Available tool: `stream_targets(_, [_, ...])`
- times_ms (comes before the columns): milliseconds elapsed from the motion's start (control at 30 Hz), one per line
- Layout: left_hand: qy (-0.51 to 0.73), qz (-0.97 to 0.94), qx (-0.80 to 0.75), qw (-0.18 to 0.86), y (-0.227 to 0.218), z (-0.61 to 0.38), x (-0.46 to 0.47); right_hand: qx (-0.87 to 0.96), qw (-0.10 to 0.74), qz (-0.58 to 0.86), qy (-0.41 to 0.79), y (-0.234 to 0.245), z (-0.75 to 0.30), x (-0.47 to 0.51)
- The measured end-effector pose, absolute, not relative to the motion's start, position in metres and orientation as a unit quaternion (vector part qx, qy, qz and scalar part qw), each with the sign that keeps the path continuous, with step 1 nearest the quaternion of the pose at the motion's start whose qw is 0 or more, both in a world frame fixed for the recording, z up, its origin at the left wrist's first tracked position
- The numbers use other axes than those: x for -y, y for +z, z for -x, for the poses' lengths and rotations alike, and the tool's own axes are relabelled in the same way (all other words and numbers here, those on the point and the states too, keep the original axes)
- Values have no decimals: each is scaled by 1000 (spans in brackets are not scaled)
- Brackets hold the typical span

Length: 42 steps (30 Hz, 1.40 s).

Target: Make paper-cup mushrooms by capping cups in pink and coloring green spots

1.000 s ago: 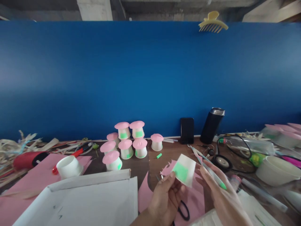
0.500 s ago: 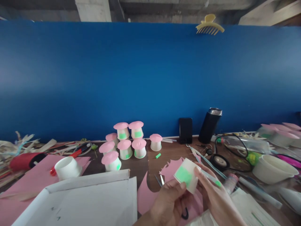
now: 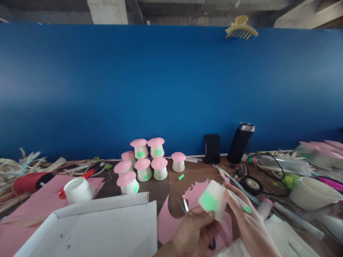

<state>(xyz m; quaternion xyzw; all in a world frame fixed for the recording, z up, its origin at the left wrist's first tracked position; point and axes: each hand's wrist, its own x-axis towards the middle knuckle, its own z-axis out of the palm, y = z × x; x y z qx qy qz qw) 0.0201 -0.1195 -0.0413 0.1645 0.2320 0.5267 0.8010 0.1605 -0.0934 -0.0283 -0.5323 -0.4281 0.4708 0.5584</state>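
Note:
My left hand (image 3: pixel 194 232) pinches a small white paper cup (image 3: pixel 213 198) that carries a green square patch, held tilted above pink paper (image 3: pixel 171 223). Close on the cup's right side, my right hand (image 3: pixel 248 223) grips a thin white stick with a green tip (image 3: pixel 242 204), its fingers touching the cup. Behind them several finished cups with pink domed tops (image 3: pixel 146 160) stand in a cluster on the brown table (image 3: pixel 197 173).
A white cardboard sheet (image 3: pixel 93 228) lies front left, an upturned white cup (image 3: pixel 78 189) on pink paper behind it. Black phone (image 3: pixel 212 148), black flask (image 3: pixel 239 142), cables, white bowl (image 3: pixel 312 192) and clutter fill the right. A blue partition (image 3: pixel 160 89) backs the table.
Both hands drew closer to me and lower. The cup sank with them, and the right hand closed in against its side.

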Motion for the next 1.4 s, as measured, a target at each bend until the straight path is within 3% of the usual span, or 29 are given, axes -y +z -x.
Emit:
stream_targets(233, [560,-100,-258,781,-43,-20,117,511,639,519,246,-26,-173,98])
stream_targets(567, [582,-146,-251,760,-45,-18,116,771,467,426,74,-26,-180,115])
stream_targets(967, [586,-180,-273,741,-46,-19,116,804,467,368,-5,-13,-174,113])
stream_targets(1400, [572,-203,-287,741,-41,-20,119,799,460,386,6,-24,-173,111])
